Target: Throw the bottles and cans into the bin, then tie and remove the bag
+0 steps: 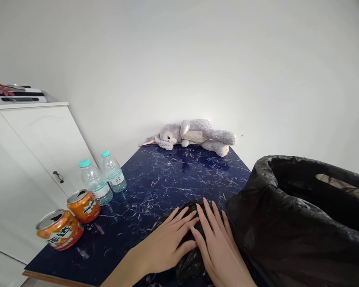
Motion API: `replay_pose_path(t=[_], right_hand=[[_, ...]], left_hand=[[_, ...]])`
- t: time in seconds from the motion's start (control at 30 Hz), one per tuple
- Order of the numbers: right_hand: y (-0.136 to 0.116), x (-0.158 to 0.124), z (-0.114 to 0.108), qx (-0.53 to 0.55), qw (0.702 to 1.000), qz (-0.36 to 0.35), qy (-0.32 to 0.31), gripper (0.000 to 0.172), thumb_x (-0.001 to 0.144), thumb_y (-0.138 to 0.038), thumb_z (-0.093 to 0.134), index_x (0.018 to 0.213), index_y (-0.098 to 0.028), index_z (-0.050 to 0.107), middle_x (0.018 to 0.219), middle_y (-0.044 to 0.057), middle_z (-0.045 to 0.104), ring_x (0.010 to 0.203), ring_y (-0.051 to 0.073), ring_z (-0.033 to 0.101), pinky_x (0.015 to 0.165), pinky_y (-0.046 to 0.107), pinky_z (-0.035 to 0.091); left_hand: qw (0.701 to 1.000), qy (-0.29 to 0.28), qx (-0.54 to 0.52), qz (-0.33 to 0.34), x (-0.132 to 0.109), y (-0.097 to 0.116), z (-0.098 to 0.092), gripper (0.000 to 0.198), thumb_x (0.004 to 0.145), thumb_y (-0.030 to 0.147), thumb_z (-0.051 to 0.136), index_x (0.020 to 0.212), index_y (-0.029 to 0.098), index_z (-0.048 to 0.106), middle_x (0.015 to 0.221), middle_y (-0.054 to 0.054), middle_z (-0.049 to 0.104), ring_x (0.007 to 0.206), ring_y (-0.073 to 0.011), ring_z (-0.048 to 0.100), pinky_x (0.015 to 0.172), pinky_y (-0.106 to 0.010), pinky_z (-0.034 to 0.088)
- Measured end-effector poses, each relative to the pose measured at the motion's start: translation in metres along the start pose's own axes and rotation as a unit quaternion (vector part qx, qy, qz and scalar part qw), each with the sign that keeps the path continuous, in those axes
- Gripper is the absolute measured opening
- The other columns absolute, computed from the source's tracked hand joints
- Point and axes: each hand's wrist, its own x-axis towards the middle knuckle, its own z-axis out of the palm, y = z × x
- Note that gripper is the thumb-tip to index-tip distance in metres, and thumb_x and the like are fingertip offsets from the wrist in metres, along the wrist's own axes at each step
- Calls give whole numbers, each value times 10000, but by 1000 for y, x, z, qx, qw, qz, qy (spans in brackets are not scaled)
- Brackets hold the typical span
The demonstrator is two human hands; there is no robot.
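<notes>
A crumpled black plastic bag [191, 263] lies on the dark blue marbled table near its front edge. My left hand [169, 239] rests on the bag from the left, its fingers stretched out. Beside it my right hand [214, 235] lies flat on the same bag, fingers extended and a little apart. Neither hand is wrapped round anything. Part of the bag is hidden under both palms. Just right of my right hand stands a large bin lined with a black bag [257, 223], its mouth facing up.
Two orange soda cans [61, 235] stand opened at the table's left edge. Behind them are two clear water bottles [97, 185] with teal caps. A grey plush rabbit [194, 133] lies on its side at the table's far end, against the wall. A white cabinet [32, 159] stands left.
</notes>
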Motion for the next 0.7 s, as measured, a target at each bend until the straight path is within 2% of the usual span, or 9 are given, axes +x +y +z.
replay_pose_path(t=[0.1,0.17,0.27,0.37,0.43,0.53,0.6,0.7], right_hand=[[11,10,22,-10,997,-2,-82,637,1089,-605,378,1661,-329,330,1736,37,234,1586,435,237,1203,761,302],[17,8,30,0,993,-23,-113,616,1096,-611,355,1660,-368,305,1742,2,217,1602,404,210,1230,743,259],[23,6,31,19,990,-45,-133,614,1104,-595,361,1671,-408,218,1751,-34,186,1619,358,177,1274,691,202],[25,10,24,30,986,-57,-152,615,1103,-588,378,1671,-426,209,1751,-51,184,1619,346,183,1287,670,199],[23,8,19,17,988,-59,-139,601,1101,-581,392,1665,-408,276,1743,-36,220,1608,365,219,1278,694,220],[11,-7,17,-11,995,-77,-57,596,1085,-561,460,1632,-328,422,1713,21,327,1565,396,340,1253,707,306],[-1,-24,20,-6,994,-107,-2,619,1053,-565,537,1609,-301,476,1675,36,415,1517,387,440,1231,643,404],[-16,-44,27,29,992,-119,29,587,1001,-531,646,1541,-317,566,1600,30,535,1441,365,551,1185,552,501]], left_hand=[[998,12,47,-28,-15,-13,17,749,1106,439,487,1706,364,45,1742,-23,243,1611,-295,211,1321,-548,288],[996,26,66,-54,-28,-19,24,729,1113,414,477,1707,364,56,1742,-13,260,1617,-295,202,1321,-556,274],[995,34,70,-68,-43,-19,24,696,1109,399,490,1705,374,130,1733,-7,307,1614,-292,243,1309,-549,305],[994,53,72,-70,-54,-18,18,637,1102,348,515,1686,370,262,1715,-19,372,1602,-299,292,1289,-561,348],[992,72,78,-72,-62,-22,13,571,1096,306,528,1644,367,379,1693,-20,424,1596,-300,312,1277,-579,366],[990,83,87,-79,-77,-33,9,509,1085,275,546,1583,359,483,1626,-26,529,1573,-290,372,1264,-585,390],[990,77,86,-79,-87,-41,8,492,1081,256,546,1563,349,512,1568,-32,596,1543,-281,430,1258,-578,401],[991,75,77,-85,-99,-43,11,462,1077,244,545,1521,371,561,1541,-10,623,1523,-272,466,1250,-562,418]])
